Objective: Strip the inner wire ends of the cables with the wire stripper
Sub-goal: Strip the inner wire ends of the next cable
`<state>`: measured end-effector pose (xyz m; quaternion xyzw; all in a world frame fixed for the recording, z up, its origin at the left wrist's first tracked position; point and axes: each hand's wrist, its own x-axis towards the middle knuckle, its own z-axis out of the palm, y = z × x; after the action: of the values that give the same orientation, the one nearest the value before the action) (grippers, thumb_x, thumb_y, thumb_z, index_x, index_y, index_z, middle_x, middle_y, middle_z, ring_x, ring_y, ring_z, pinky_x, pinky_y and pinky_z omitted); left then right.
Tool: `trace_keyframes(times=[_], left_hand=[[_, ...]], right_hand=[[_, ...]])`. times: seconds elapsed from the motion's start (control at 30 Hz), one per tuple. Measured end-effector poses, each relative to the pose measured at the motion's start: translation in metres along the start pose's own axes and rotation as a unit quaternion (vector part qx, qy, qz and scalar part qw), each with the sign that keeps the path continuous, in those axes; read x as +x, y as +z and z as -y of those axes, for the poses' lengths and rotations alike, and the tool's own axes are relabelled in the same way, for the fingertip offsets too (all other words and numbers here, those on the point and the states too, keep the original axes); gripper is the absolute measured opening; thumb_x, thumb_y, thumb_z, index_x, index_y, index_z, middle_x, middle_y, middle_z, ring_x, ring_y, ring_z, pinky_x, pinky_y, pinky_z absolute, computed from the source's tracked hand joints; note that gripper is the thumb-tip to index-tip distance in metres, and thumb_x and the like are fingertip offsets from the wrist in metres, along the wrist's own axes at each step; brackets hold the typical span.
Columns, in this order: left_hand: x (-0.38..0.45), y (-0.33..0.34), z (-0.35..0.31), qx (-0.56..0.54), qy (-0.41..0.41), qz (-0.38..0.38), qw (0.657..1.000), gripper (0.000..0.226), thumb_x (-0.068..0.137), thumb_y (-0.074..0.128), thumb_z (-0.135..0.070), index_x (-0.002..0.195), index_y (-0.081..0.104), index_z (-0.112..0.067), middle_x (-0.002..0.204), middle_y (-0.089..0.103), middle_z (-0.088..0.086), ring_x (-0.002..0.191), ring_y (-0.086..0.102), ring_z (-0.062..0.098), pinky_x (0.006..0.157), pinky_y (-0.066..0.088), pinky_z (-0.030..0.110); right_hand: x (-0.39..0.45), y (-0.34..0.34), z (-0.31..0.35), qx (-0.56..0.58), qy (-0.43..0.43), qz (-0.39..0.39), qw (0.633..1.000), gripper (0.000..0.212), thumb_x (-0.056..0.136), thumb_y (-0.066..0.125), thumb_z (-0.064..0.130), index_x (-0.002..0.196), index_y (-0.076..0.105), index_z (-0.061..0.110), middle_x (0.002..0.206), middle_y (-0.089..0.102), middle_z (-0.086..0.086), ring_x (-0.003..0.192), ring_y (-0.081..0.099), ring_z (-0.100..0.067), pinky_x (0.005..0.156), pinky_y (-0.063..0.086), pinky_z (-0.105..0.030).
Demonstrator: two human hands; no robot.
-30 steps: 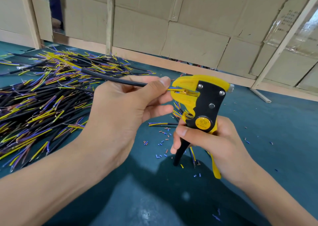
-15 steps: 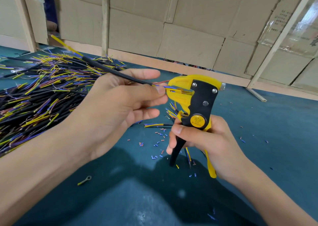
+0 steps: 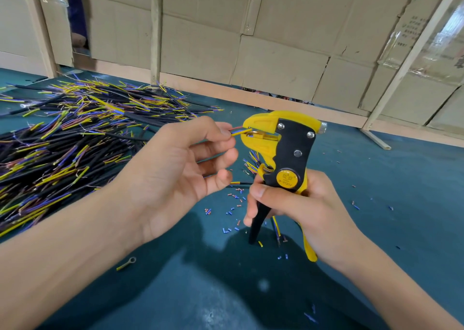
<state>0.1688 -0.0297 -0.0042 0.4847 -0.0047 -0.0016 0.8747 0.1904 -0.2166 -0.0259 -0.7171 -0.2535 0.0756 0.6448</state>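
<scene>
Wires (image 3: 239, 131), pinched in the left hand (image 3: 175, 179), now sit at the mouth of the stripper (image 3: 281, 149), having moved in from just outside; the right hand (image 3: 296, 209) grips its handles, ready to squeeze.

Single head-worn wide-angle view, looking forward and down, close over both hands, counter (image 3: 376, 204) below, cardboard wall (image 3: 276, 53) beyond
</scene>
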Motion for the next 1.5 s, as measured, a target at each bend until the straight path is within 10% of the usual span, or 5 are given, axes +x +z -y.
trace_keyframes(times=[0.4,0.8,1.5], left_hand=[[0.002,-0.001,-0.002,-0.060,0.023,0.009,0.998,0.034,0.076,0.037,0.006,0.094,0.062,-0.008,0.070,0.048,0.004,0.057,0.047,0.017,0.051,0.045,0.026],[0.005,0.000,0.002,-0.032,0.045,-0.025,0.998,0.031,0.083,0.038,-0.005,0.065,0.064,-0.010,0.065,0.040,0.001,0.053,0.024,0.015,0.045,0.030,0.026],[0.015,-0.005,0.004,-0.055,0.007,0.107,0.993,0.025,0.085,0.062,-0.022,0.096,0.080,-0.008,0.066,0.042,-0.005,0.051,0.030,0.008,0.046,0.032,0.022]], right_hand=[[0.000,0.000,0.000,-0.024,-0.002,-0.001,1.000,0.012,0.082,0.066,0.016,0.076,0.066,0.006,0.069,0.068,-0.017,0.066,0.069,-0.035,0.070,0.061,-0.044],[0.001,0.000,-0.001,-0.018,0.003,0.001,1.000,0.012,0.082,0.066,0.016,0.077,0.065,0.005,0.068,0.067,-0.016,0.065,0.068,-0.034,0.071,0.062,-0.046],[0.000,0.000,0.000,-0.019,-0.002,-0.013,1.000,0.017,0.081,0.067,0.015,0.077,0.065,-0.002,0.069,0.067,-0.019,0.068,0.066,-0.041,0.067,0.059,-0.032]])
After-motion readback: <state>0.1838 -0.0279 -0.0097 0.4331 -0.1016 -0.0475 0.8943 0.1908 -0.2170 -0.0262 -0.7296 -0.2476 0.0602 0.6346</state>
